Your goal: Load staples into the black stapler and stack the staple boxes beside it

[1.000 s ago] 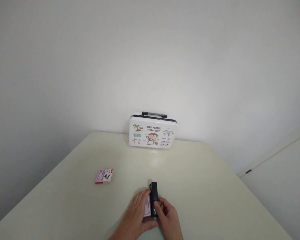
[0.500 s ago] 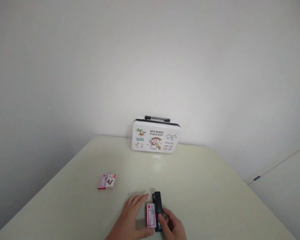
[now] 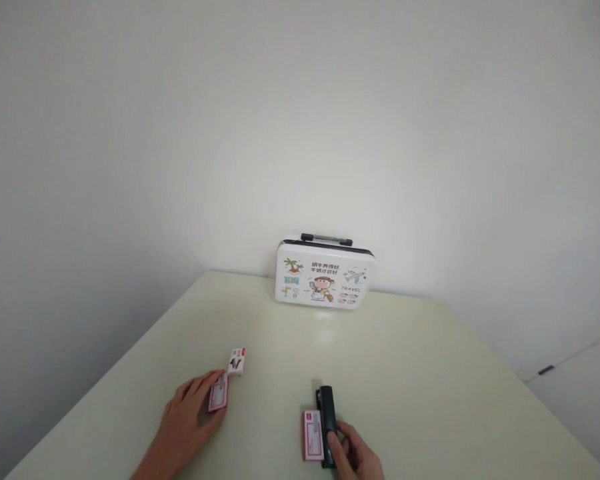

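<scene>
Head view: right hand (image 3: 357,455) grips slim black stapler (image 3: 329,413), left hand (image 3: 186,420) pinches pink-bordered white box (image 3: 219,393).

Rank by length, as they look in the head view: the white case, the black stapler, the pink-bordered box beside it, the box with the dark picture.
1. White case
2. Black stapler
3. Pink-bordered box
4. Dark-picture box; it lies farther away, so its true size against the third is unsure.
</scene>
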The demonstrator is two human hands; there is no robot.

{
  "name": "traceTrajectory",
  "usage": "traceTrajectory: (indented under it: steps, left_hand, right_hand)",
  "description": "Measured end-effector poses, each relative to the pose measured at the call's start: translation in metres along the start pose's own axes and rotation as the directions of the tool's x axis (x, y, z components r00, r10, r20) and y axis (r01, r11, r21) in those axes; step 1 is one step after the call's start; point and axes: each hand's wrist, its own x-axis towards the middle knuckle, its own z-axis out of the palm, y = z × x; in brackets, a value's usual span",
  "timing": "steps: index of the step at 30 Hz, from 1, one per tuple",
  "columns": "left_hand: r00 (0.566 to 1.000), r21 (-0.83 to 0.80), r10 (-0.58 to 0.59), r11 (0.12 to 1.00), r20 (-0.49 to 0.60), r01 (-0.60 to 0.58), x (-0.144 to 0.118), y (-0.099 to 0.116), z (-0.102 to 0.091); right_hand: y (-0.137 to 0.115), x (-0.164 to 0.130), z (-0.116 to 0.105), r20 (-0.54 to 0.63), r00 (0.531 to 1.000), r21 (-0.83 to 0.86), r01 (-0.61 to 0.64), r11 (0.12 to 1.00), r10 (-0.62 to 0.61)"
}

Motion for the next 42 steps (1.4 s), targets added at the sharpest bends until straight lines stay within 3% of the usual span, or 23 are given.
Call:
traceTrajectory:
  steps: [2,5,10,14,17,20,22,23,24,25,28,30,33,37,42]
  left_hand:
    - [0.999,-0.042,0.019,0.999,0.033,-0.017,-0.02,0.018,0.006]
    - [0.987,-0.177,0.126,0.978,0.099,-0.107,-0.036,0.063,0.021]
    - [0.94,-0.462,0.289,0.868,0.179,-0.179,-0.026,0.152,0.028]
    - [0.884,-0.558,0.377,0.812,0.276,-0.171,-0.017,0.19,0.029]
    - [0.869,-0.561,0.39,0.811,0.304,-0.167,-0.017,0.194,0.041]
    - [0.884,-0.522,0.41,0.817,0.227,-0.245,-0.009,0.173,0.048]
    - [0.947,-0.436,0.313,0.864,0.073,-0.252,0.006,0.144,0.044]
    - [0.978,-0.366,0.204,0.908,-0.041,-0.204,0.015,0.125,0.039]
    - [0.984,-0.295,0.102,0.945,-0.147,-0.142,0.025,0.105,0.034]
    - [0.981,-0.275,0.037,0.957,-0.188,-0.089,0.035,0.085,0.028]
    - [0.988,-0.222,-0.003,0.975,-0.153,-0.031,0.052,0.037,0.016]
    - [0.995,-0.232,0.057,0.97,-0.077,-0.074,0.051,0.025,0.015]
    - [0.995,-0.344,0.098,0.935,0.021,-0.085,0.037,0.043,0.024]
    - [0.988,-0.554,0.138,0.829,0.076,-0.073,0.019,0.106,0.048]
    - [0.979,-0.586,0.186,0.804,0.088,-0.1,0.021,0.173,0.067]
  right_hand:
    - [-0.004,-0.001,-0.003,0.022,1.0,0.006,0.009,1.0,-0.009]
    - [-0.008,-0.001,-0.005,0.04,0.999,0.015,0.021,1.0,-0.022]
    - [-0.011,-0.002,-0.005,0.047,0.998,0.021,0.038,0.999,-0.039]
    - [-0.013,-0.003,-0.006,0.045,0.998,0.034,0.047,0.998,-0.049]
    - [-0.011,-0.002,-0.007,0.056,0.997,0.044,0.055,0.997,-0.058]
    - [-0.007,0.0,-0.006,0.057,0.996,0.042,0.059,0.997,-0.062]
    - [-0.005,0.0,-0.005,0.047,0.997,0.034,0.056,0.998,-0.057]
    - [-0.005,0.0,-0.005,0.042,0.998,0.029,0.055,0.998,-0.056]
    - [-0.004,0.0,-0.005,0.039,0.998,0.025,0.055,0.998,-0.056]
    - [-0.004,0.0,-0.005,0.039,0.998,0.021,0.055,0.998,-0.056]
    - [-0.004,0.001,-0.006,0.047,0.997,0.015,0.06,0.998,-0.061]
    - [-0.004,0.001,-0.006,0.05,0.997,0.016,0.062,0.998,-0.063]
    - [-0.005,0.001,-0.005,0.046,0.997,0.024,0.057,0.998,-0.058]
    - [-0.006,0.001,-0.005,0.044,0.998,0.024,0.049,0.999,-0.05]
    - [-0.008,0.0,-0.005,0.056,0.997,0.024,0.056,0.998,-0.057]
